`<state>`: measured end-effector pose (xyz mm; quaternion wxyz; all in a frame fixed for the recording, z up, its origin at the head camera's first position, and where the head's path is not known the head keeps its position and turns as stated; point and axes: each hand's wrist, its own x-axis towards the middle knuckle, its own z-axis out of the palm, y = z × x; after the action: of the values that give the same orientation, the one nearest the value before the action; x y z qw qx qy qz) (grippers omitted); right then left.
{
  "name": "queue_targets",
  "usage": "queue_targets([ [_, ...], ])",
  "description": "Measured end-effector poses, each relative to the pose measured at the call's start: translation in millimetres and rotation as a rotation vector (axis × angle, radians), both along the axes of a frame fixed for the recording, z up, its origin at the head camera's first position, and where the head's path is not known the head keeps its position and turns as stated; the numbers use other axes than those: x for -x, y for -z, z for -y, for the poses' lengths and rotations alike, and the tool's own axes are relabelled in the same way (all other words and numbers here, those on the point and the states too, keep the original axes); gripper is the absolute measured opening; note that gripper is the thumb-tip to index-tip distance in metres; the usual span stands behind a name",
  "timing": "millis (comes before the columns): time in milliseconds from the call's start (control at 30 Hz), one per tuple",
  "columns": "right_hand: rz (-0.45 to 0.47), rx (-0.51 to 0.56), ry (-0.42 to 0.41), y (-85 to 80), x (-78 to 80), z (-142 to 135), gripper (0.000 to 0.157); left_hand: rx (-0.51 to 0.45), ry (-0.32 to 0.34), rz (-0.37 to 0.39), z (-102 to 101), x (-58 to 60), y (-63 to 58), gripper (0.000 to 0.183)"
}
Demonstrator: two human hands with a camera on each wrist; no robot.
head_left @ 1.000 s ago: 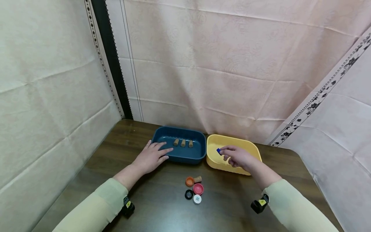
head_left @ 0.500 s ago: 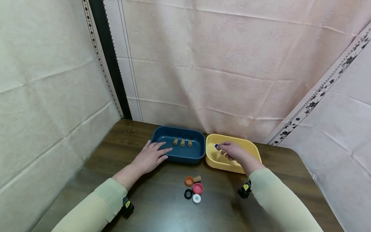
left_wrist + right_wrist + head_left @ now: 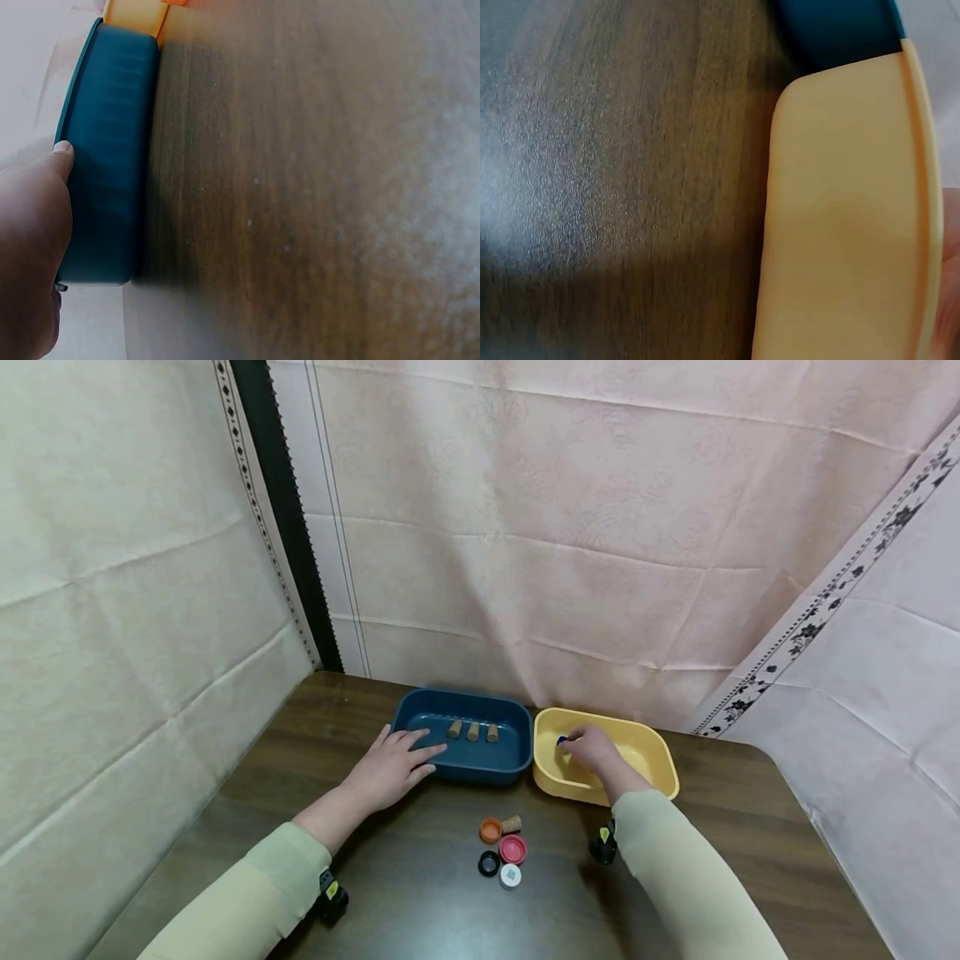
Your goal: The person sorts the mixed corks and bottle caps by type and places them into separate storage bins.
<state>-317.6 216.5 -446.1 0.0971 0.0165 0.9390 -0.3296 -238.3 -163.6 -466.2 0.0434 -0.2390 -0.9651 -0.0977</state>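
My right hand (image 3: 591, 750) reaches down inside the yellow bin (image 3: 654, 767), pinching a small blue piece (image 3: 562, 740) that is mostly covered by the fingers. In the right wrist view the bin's wall (image 3: 844, 202) hides most of that hand. My left hand (image 3: 384, 773) lies over the near left rim of the dark blue bin (image 3: 480, 774), fingers spread and straight. The left wrist view shows its thumb on the edge of the bin's teal-looking wall (image 3: 112, 150). Three corks (image 3: 473, 732) lie in a row in the blue bin.
On the wooden table (image 3: 405, 893), in front of the bins, sit an orange cap (image 3: 491, 830), a red cap (image 3: 513, 849), a black cap (image 3: 489, 862), a white cap (image 3: 510, 876) and a cork (image 3: 512, 824). Cloth curtains (image 3: 570, 527) hang behind and at both sides.
The right hand has gone lower into the yellow bin with the blue piece, its forearm swinging left. The left hand has stayed on the blue bin.
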Motion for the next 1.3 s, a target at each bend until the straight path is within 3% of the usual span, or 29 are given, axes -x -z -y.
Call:
queue_targets([
  [467,-0.002,-0.161,0.006,-0.2,1.9,8,0.033,-0.003,0.000,-0.003,-4,1.3,-0.3,0.045],
  [833,-0.031,-0.195,-0.017,-3.5,0.4,3,0.051,-0.001,0.006,0.003,-3,0.5,-2.9,0.045],
  [967,-0.035,-0.123,0.018,-4.2,-1.8,1,0.050,0.000,0.005,0.006,-2,-0.2,-2.2,0.046],
  [1300,0.026,0.307,0.176,-18.9,-16.5,4,0.039,0.001,0.002,-0.004,1,-0.9,-1.2,0.046],
])
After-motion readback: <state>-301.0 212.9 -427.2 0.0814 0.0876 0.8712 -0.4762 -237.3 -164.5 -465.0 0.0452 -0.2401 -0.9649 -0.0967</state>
